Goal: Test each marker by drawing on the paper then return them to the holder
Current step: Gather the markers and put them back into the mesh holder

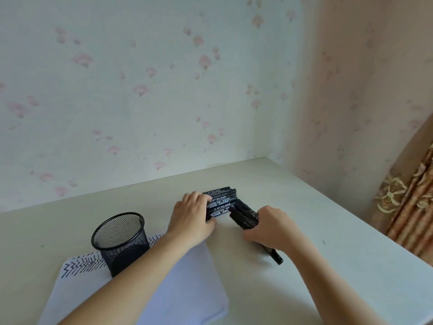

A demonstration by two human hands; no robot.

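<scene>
Gripping smooth black cylindrical markers (222,202): left hand (191,218) and right hand (273,227) fingers curled round separate bundles.

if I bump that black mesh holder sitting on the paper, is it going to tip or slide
Probably slide or tip fairly easily. The mesh holder looks empty and is open wire, so likely light. It is taller than its narrow base, which favours tipping. It stands on the paper, a smooth sheet that may let it skid.

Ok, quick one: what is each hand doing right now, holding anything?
Left hand: fingers curled round a row of black markers on the table.
Right hand: grips a second bunch of markers.
</scene>
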